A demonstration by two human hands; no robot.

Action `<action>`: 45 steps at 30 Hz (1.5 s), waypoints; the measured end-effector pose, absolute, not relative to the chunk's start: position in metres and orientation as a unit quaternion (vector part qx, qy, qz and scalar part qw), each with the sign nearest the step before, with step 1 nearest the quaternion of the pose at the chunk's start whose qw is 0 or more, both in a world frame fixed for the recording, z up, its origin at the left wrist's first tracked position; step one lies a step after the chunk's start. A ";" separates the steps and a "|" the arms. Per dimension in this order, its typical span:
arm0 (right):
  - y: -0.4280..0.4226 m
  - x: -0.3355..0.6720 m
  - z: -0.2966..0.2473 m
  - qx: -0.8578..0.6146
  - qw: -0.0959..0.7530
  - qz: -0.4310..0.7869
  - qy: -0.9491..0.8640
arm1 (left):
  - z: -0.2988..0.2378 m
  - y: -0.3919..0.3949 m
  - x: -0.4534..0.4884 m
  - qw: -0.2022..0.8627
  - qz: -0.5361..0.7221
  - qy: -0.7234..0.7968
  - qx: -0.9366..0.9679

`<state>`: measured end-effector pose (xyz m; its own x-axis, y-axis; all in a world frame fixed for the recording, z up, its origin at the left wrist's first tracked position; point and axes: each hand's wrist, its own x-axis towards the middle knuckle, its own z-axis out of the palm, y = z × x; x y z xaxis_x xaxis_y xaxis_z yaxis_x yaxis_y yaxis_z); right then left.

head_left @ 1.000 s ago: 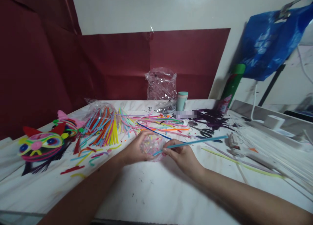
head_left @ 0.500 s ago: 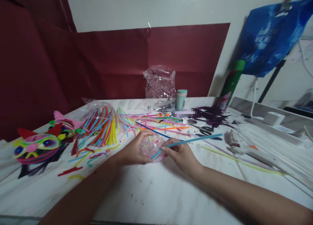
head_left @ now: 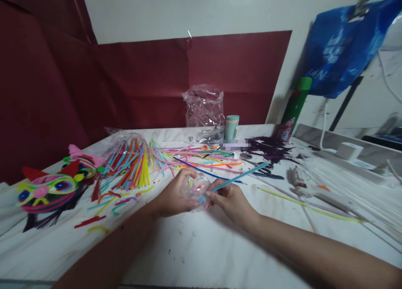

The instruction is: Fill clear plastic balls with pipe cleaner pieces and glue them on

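In my left hand is a clear, rounded plastic piece with small coloured bits showing in it, the fingers curled around its left side. Whether it is a ball or a cup, I cannot tell. My right hand pinches a light blue pipe cleaner between thumb and fingers. Its lower end lies against the front of the plastic piece, and the long end slants up to the right. Behind the hands, a dark blue pipe cleaner rests on the table.
At left sit cat-faced pipe-cleaner crafts. Bundled colourful pipe cleaners fan out behind cut pieces. To the right are black scissors, dark purple strips, a glue gun and yellow strips. A mint bottle stands behind.
The light blue pipe cleaner has tilted more steeply, its free end moving up and left. The clear piece has turned slightly in my left hand. The view has shifted a little.
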<state>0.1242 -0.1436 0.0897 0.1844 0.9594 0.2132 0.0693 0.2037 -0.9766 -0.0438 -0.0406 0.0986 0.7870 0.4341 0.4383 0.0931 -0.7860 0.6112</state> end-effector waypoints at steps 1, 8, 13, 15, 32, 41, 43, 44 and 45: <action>-0.144 0.124 0.089 -0.502 0.585 0.378 -0.513 | 0.100 -0.041 -0.044 0.294 0.286 0.148 0.900; -0.142 0.121 0.081 -0.506 0.591 0.353 -0.519 | 0.105 -0.048 -0.042 0.304 0.289 0.187 0.888; -0.148 0.124 0.080 -0.484 0.582 0.355 -0.549 | 0.099 -0.045 -0.044 0.340 0.284 0.176 0.879; -0.151 0.126 0.080 -0.476 0.581 0.348 -0.561 | 0.099 -0.042 -0.046 0.348 0.273 0.160 0.882; -0.165 0.125 0.079 -0.504 0.553 0.389 -0.537 | 0.099 -0.035 -0.049 0.301 0.258 0.099 0.913; -0.210 0.114 0.087 -0.417 0.352 0.198 -0.814 | 0.105 -0.027 -0.053 0.283 0.228 0.087 0.928; -0.215 0.113 0.097 -0.364 0.348 0.080 -0.861 | 0.106 -0.027 -0.053 0.279 0.229 0.087 0.929; -0.215 0.114 0.102 -0.342 0.350 0.026 -0.871 | 0.106 -0.027 -0.053 0.277 0.230 0.086 0.929; -0.214 0.115 0.105 -0.329 0.353 -0.019 -0.875 | 0.105 -0.027 -0.053 0.274 0.232 0.085 0.929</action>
